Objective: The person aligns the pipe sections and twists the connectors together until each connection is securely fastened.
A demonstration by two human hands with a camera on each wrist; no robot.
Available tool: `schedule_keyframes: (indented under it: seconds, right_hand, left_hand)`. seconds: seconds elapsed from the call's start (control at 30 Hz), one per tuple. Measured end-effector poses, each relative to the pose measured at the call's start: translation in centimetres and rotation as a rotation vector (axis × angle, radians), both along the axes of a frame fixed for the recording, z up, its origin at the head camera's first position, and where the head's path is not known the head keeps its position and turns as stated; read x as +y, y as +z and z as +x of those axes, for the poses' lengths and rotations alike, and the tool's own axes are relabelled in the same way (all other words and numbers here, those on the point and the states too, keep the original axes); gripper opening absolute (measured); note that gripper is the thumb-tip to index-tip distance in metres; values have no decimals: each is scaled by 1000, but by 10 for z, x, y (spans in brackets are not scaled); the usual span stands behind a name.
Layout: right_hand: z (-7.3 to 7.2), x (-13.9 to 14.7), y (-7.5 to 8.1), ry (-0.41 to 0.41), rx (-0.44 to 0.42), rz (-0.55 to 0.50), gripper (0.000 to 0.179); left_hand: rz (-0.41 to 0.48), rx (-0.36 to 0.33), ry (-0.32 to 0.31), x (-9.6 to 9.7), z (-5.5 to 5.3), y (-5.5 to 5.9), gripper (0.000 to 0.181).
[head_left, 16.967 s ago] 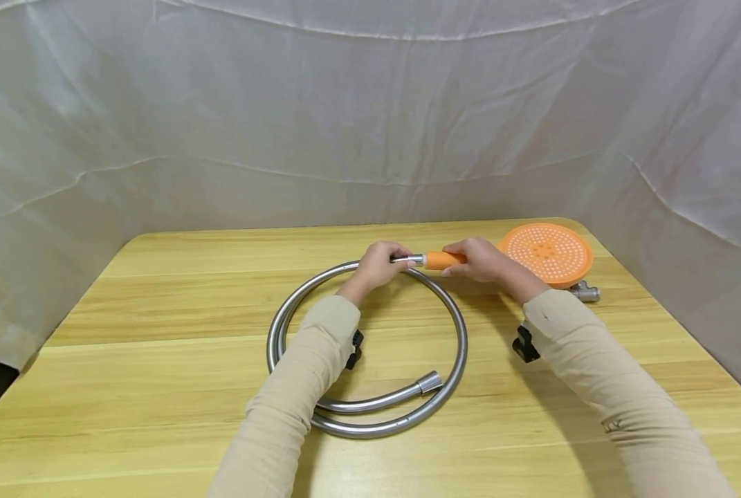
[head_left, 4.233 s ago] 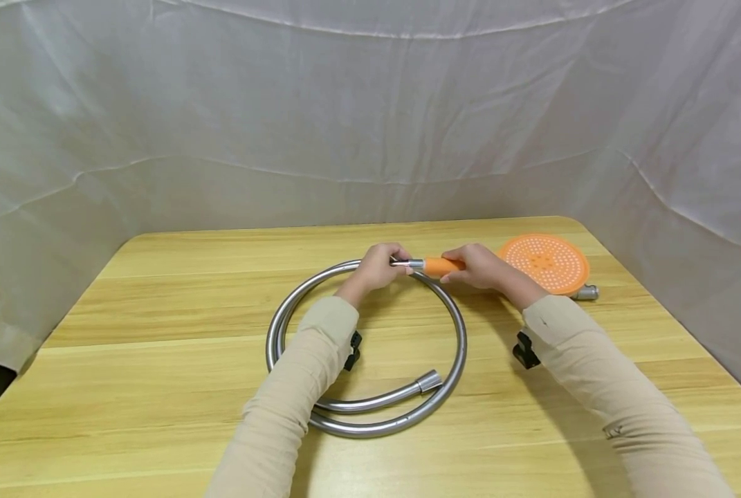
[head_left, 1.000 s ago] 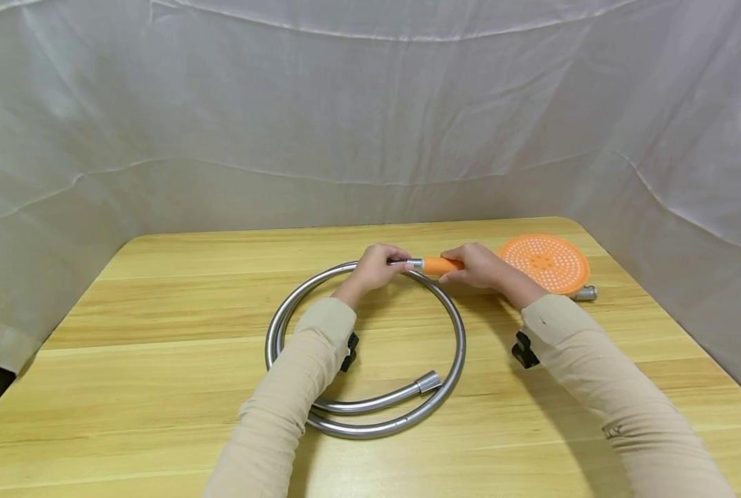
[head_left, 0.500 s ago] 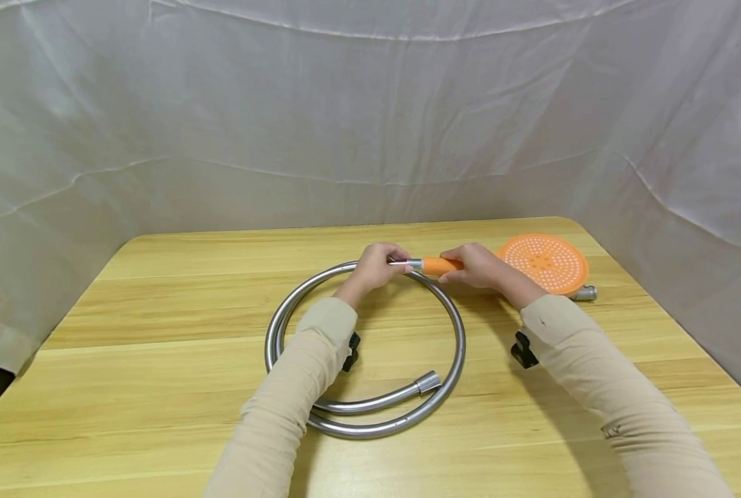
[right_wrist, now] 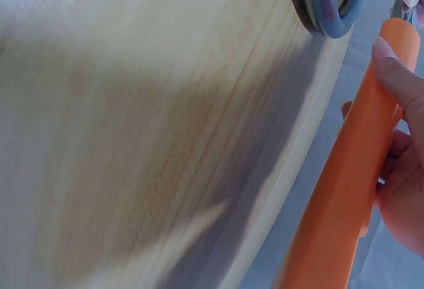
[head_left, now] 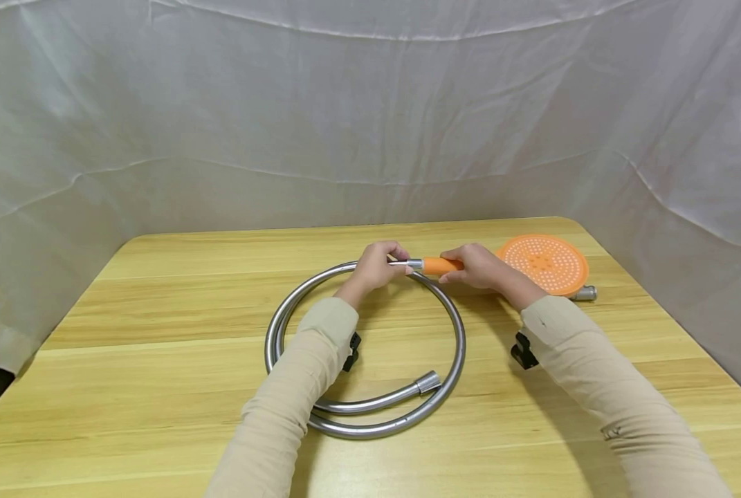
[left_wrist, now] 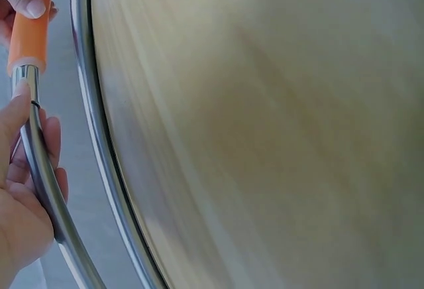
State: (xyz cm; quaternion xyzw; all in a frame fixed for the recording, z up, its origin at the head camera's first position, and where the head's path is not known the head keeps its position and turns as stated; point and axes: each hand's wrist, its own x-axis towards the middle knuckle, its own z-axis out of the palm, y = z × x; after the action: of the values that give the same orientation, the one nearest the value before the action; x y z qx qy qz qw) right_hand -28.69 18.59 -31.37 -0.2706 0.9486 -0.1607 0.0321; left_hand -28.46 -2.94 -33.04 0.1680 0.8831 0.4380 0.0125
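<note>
An orange handheld shower head has a round perforated face (head_left: 543,264) at the right of the head view. My right hand (head_left: 479,266) grips its orange handle (right_wrist: 344,170), thumb along the side near the end. My left hand (head_left: 375,268) pinches the end of a grey metallic shower hose (left_wrist: 48,176) between thumb and fingers. That hose end meets the handle's end in line; whether the two are screwed together I cannot tell. The rest of the hose lies coiled on the table, its other end a wide metal connector (head_left: 429,382) pointing right.
Partly hidden behind the shower head, a small grey metal fitting (head_left: 586,293) lies on the wooden table (head_left: 158,387). Pale cloth (head_left: 370,124) hangs behind the table and on both sides. Black wrist mounts (head_left: 523,351) sit under the sleeves.
Compared with 17 seconds ago, the shower head's face sits slightly lower in view, covering more of the metal fitting. Both hands keep their places; the left fingers shift slightly at the hose end.
</note>
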Motion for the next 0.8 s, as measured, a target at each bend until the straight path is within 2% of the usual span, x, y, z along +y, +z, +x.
schedule_keyframes:
  seconds: [0.17,0.43,0.8]
  right_hand:
    - [0,-1,1,2,1,-3,31]
    - [0,-1,2,4,6,0,30]
    - [0,-1,0,8,9,0,34]
  left_hand:
    - [-16,18,-30,-1,-1,-1,30]
    - [-69,9,-67,-2,-1,0,31]
    - [-113,33,-39,0,1,1,27]
